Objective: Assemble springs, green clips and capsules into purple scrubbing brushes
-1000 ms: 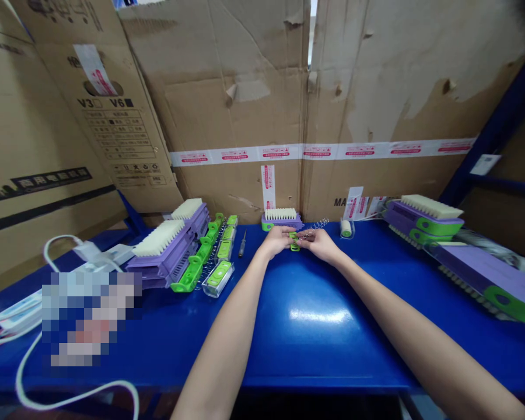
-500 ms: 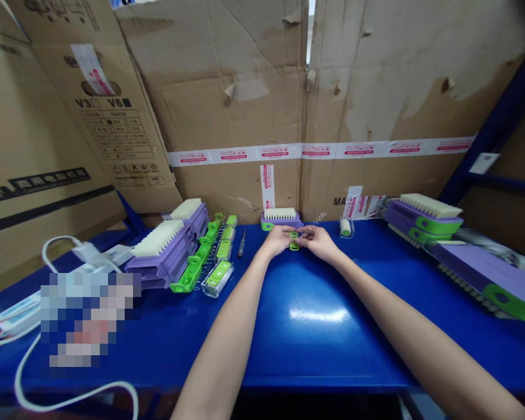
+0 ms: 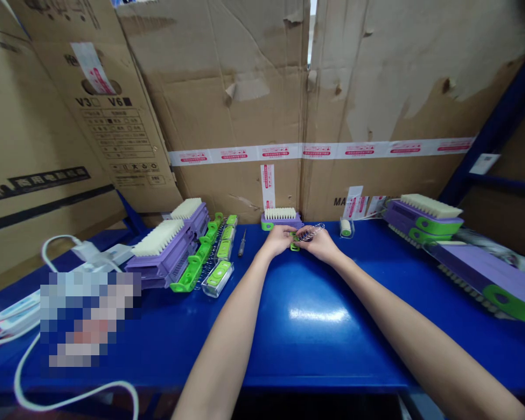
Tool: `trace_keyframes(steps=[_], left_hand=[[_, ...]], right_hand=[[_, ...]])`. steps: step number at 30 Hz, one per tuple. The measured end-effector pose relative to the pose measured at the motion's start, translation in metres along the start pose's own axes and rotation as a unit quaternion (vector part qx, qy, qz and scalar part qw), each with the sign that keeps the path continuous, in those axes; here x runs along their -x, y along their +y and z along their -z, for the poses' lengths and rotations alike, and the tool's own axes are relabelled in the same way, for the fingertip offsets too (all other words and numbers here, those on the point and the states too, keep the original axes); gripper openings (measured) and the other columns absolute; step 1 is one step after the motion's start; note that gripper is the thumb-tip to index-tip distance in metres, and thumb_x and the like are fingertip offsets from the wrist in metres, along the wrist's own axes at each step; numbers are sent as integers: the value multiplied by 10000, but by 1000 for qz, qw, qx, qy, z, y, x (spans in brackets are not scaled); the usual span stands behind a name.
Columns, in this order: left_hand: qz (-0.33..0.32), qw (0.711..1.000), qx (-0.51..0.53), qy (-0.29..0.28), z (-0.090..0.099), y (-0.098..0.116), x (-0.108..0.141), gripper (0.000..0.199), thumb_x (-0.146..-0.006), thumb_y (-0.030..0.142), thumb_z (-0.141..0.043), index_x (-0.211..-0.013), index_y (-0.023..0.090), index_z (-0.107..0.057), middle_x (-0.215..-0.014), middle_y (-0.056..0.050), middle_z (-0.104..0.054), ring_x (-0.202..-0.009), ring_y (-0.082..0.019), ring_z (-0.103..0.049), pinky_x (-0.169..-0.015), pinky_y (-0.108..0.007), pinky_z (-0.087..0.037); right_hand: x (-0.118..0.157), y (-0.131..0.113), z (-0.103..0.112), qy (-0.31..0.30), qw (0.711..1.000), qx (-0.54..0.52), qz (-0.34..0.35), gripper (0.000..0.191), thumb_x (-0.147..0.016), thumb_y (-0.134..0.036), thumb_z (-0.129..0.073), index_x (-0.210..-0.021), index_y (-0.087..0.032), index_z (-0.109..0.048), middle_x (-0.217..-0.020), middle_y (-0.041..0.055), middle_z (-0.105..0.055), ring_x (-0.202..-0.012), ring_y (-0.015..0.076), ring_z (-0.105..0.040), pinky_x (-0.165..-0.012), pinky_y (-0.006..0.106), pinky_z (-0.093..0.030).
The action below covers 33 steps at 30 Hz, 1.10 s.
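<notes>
Near the far side of the blue table, my left hand pinches a small green plastic part. My right hand meets it from the other side, fingers closed on a thin metal coil spring. The spring's near end is at the green part, and its coils run up to the right over my right hand. Fingertips hide the exact contact between them. Just behind my hands is a purple and green brush unit with cream bristles facing up.
At left stand purple brush units, a row of green brackets, clear-and-green pieces and a screwdriver. A small clear-and-green piece lies right of my hands. More brush units lie far right. White cables trail at left.
The spring's free end has swung lower, now bending over my right hand instead of pointing up and away. My right hand has shifted slightly. My left hand stays in place.
</notes>
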<state>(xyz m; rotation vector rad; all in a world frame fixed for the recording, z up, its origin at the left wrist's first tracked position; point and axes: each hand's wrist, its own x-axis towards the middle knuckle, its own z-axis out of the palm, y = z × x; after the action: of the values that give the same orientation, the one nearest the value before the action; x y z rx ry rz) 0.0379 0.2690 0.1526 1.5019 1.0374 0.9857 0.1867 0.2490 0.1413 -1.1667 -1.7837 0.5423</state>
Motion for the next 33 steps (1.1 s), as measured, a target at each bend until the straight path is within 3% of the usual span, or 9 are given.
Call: trace_keyframes(steps=[6,13,23,33], left_hand=[[25,1000,13,-12,2,1,1,335,-685,-3,-616,-1014,60,-631,-627,-25,-631,-525,-68,-546,-563,-200,-455],[38,998,33,-33,4,0,1,376,-625,-37,-659,-986,64,-646,-689,-59,-661,-620,-106,-606,-606,-214,-472],[41,998,38,-23,2,1,-1,336,-649,4,-668,-978,75,-654,-679,-53,-659,-579,-91,-587,-597,-220,-482],[24,998,41,-44,4,4,4,458,-567,-66,-651,-1002,78,-634,-732,-51,-672,-613,-93,-593,-572,-188,-463]], right_hand=[[1,-7,0,9,1000,27,1,168,-641,-214,-680,-794,-159,-641,-795,30,-689,-748,171,-636,-699,262,-481],[-2,-6,0,-1,998,69,-11,202,-625,-179,-697,-824,-175,-663,-758,17,-693,-730,183,-647,-661,256,-480],[-1,-10,-1,17,991,133,17,157,-640,-145,-673,-792,-188,-671,-733,24,-696,-702,200,-650,-607,238,-463],[3,-9,-5,29,990,139,24,91,-676,-140,-638,-742,-202,-639,-775,33,-695,-741,198,-651,-659,246,-464]])
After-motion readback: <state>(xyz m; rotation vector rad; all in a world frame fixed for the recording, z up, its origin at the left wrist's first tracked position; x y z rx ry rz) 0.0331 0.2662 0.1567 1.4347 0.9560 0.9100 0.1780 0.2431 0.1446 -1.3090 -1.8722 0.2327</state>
